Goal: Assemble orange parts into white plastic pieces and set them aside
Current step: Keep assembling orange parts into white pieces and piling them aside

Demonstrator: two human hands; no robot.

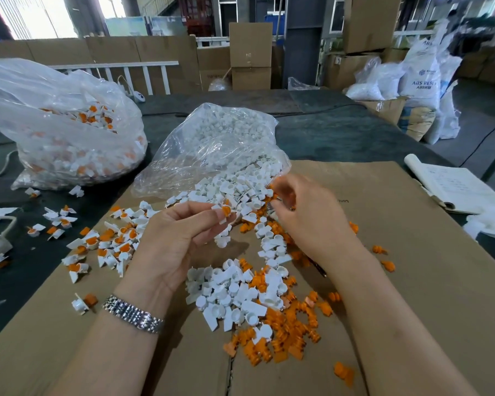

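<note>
A white plastic piece with an orange part seated in it [225, 210] is pinched between the thumb and fingertips of the left hand [180, 238], raised above the cardboard sheet [397, 295] near the centre of the worktop [340, 132]. The right hand [306, 218] is just beside it, fingers curled over the spill of loose white pieces [240, 192] at the mouth of a clear bag [212, 147]; something small and orange shows at its fingertips, but whether it grips a part cannot be told. Nearer the person lies a mixed heap: white pieces [232, 295] on the left, loose orange parts [286, 332] to the right and front. Assembled pieces [109, 241] are scattered left of the left hand, across the cardboard edge and onto the dark worktop. A larger clear bag of assembled pieces [69, 130] sits at far left. A metal watch [133, 313] is on the left wrist. An open notebook [452, 187] lies at the right edge.
</note>
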